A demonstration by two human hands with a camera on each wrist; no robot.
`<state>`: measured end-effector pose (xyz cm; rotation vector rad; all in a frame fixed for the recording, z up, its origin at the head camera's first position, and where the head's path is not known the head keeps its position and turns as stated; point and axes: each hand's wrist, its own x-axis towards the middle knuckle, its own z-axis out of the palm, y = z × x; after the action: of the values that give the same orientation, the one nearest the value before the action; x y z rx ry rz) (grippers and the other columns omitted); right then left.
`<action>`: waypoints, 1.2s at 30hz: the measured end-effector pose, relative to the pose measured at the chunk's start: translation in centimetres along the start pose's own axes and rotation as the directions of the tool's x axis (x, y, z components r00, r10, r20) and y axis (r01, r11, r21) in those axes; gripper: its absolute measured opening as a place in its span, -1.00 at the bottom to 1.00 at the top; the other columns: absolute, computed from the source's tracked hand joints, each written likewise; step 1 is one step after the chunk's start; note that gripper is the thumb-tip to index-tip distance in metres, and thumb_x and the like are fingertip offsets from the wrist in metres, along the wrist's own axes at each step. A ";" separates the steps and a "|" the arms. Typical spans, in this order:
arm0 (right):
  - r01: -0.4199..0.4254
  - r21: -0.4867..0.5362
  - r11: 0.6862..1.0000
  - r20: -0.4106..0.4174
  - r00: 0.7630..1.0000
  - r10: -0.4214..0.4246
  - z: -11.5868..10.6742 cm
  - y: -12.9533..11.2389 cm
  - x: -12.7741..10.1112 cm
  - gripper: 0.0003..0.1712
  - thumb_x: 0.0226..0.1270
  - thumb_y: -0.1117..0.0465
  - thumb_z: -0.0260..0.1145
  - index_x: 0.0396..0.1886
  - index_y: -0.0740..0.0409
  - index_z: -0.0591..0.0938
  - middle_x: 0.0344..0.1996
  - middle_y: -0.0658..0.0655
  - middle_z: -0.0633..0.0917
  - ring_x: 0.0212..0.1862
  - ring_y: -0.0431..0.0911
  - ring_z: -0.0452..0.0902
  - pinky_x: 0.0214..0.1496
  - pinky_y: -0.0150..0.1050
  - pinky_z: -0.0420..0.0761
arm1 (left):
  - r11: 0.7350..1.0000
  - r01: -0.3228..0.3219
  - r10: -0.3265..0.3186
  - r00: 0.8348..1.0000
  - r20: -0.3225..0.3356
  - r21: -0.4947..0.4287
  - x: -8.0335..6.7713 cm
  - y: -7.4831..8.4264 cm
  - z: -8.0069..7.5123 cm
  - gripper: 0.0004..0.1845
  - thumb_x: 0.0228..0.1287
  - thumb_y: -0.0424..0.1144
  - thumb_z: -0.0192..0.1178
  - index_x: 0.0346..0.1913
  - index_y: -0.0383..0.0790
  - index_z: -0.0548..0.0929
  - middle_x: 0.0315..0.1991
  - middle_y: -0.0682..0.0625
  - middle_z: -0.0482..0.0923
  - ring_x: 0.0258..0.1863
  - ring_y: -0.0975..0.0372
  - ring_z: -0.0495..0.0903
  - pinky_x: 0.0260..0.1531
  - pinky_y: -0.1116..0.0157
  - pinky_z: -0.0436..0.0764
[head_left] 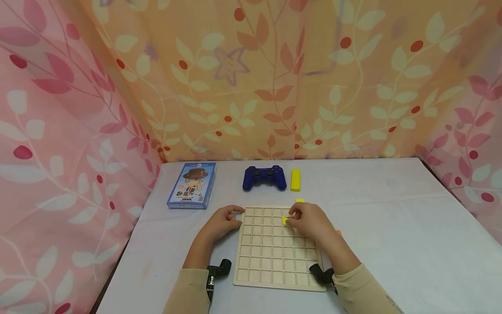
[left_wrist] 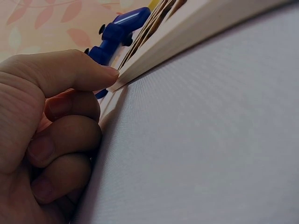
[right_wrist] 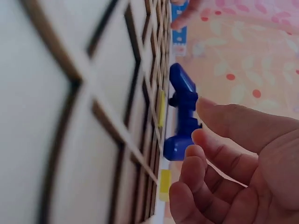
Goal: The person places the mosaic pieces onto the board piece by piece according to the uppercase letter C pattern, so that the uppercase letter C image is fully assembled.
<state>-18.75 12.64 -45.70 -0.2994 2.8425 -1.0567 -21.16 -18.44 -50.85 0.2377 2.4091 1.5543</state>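
Note:
A pale wooden grid board [head_left: 270,257] lies on the white table in front of me. My left hand [head_left: 225,220] sits at its far left corner, fingers curled, and in the left wrist view the top finger [left_wrist: 70,70] presses on the board's corner [left_wrist: 187,37]. My right hand [head_left: 310,221] hovers over the far right cells, just beside a small yellow tile [head_left: 285,221] lying in a cell. In the right wrist view that hand's fingers [right_wrist: 210,158] are loosely bent and hold nothing, and the yellow tile [right_wrist: 161,109] sits in the grid.
Beyond the board lie a blue game controller [head_left: 264,177], a long yellow block [head_left: 295,180], a second small yellow tile [head_left: 300,200] and a blue card box [head_left: 192,185]. Leaf-patterned curtains enclose the table on three sides. Bare cloth stretches to the right.

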 end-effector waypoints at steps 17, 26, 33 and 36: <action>0.162 -0.051 0.986 0.163 0.975 -0.152 0.4 0.7 0.5 -0.62 0.32 0.32 0.36 0.13 0.09 0.77 -0.52 -0.09 0.55 -0.50 -0.18 0.37 -0.40 -0.24 0.39 | 1.000 -0.010 0.010 1.000 -0.001 0.023 0.0 0.0 0.0 -0.59 0.27 -0.40 0.35 0.19 -0.27 0.66 -0.63 0.08 0.33 -0.64 0.26 0.23 -0.50 0.28 0.31; 0.098 -0.088 0.991 0.107 0.990 -0.088 1.0 1.0 0.7 -0.72 0.34 0.25 0.44 0.02 0.03 0.81 -0.52 -0.09 0.58 -0.44 -0.15 0.41 -0.31 -0.17 0.44 | 0.999 -0.015 0.015 1.000 0.008 0.041 0.1 0.0 -0.1 -0.59 0.28 -0.38 0.34 0.20 -0.26 0.66 -0.62 0.08 0.34 -0.64 0.28 0.25 -0.44 0.28 0.35; 0.090 -0.071 0.993 0.076 0.994 -0.084 1.1 0.9 0.7 -0.71 0.33 0.20 0.46 0.03 0.07 0.80 -0.48 -0.09 0.60 -0.42 -0.16 0.42 -0.28 -0.17 0.46 | 0.998 -0.006 0.006 1.000 0.000 0.056 0.1 0.0 -0.2 -0.59 0.28 -0.37 0.34 0.20 -0.22 0.66 -0.62 0.09 0.33 -0.64 0.26 0.25 -0.44 0.27 0.36; 0.093 -0.027 0.995 0.063 0.994 -0.091 0.5 0.7 0.5 -0.66 0.35 0.19 0.45 0.09 0.13 0.77 -0.49 -0.06 0.57 -0.45 -0.14 0.40 -0.33 -0.19 0.43 | 0.999 0.000 0.000 1.000 -0.002 0.053 0.1 -0.1 -0.1 -0.60 0.29 -0.37 0.34 0.19 -0.21 0.66 -0.62 0.09 0.33 -0.64 0.26 0.26 -0.45 0.27 0.35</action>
<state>-19.30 12.75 -46.52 -0.4611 2.8159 -1.0027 -21.26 -18.53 -50.91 0.2472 2.4538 1.4932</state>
